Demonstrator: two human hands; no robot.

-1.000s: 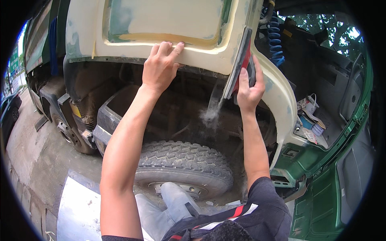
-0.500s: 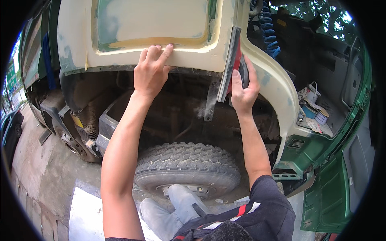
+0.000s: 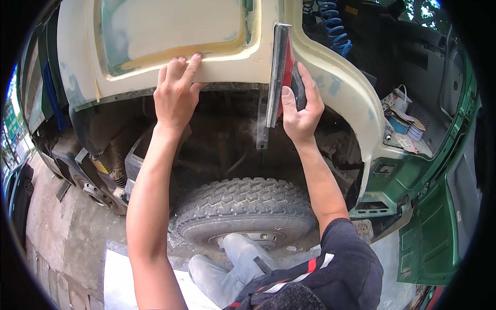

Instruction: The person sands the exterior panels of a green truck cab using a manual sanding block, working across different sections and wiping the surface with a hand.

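My right hand (image 3: 304, 106) is wrapped round the dark handle of a long red-and-black sanding block (image 3: 279, 77). The block stands nearly upright, its long edge against the cream-coated truck cab panel (image 3: 227, 64), and its lower end reaches below the panel's bottom edge. My left hand (image 3: 176, 95) rests on the panel's lower lip with fingers stretched out, the fingertips at the recess with yellowish and green patches. It holds nothing. Fine dust hangs beside a metal bracket (image 3: 262, 134) under the panel.
A large tyre (image 3: 248, 206) sits below the dark wheel arch. At right, the open cab holds a white bucket (image 3: 401, 98), tape rolls and a blue coiled hose (image 3: 335, 28). A green door (image 3: 431, 232) hangs open there. A car (image 3: 19, 191) stands far left.
The view has shifted, so the panel and both hands appear further left. My right hand still grips the sanding block against the panel; my left hand stays on the lip.
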